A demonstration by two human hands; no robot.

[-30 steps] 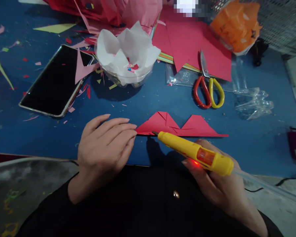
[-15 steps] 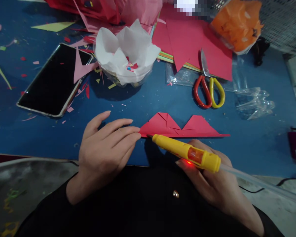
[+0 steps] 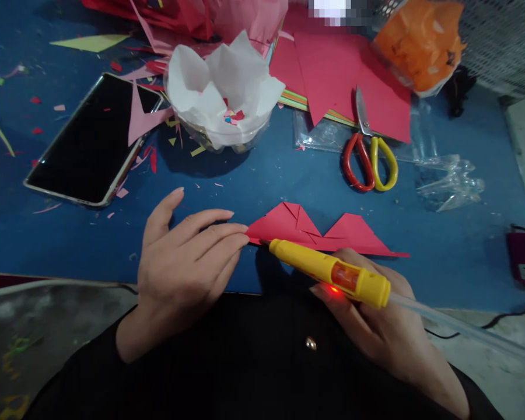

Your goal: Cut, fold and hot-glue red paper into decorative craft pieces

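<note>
A folded red paper [image 3: 280, 224] with two peaks lies along the near part of the blue table. Its left end is pinched at the fingertips of my left hand [image 3: 190, 265], whose thumb is hidden beneath while the little finger sticks out. My right hand [image 3: 376, 309] grips a yellow hot glue gun [image 3: 306, 256] from below; a red light glows by the thumb. From its back end runs a long clear glue stick [image 3: 446, 324]. The dark nozzle meets the paper's lower edge close to my left fingertips; I cannot tell whether glue is coming out.
Scissors [image 3: 365, 151] with red and yellow handles lie beyond the paper, beside red paper sheets [image 3: 341, 70]. A paper-lined bowl [image 3: 223, 111] holds scraps. Left are a phone [image 3: 83, 146] and paper scraps; right, crumpled clear plastic [image 3: 452, 184] and a purple object [image 3: 522, 256].
The red paper has tilted, its right end swinging a little nearer to me. Both hands and the glue gun have stayed almost in place; my left little finger has lifted slightly.
</note>
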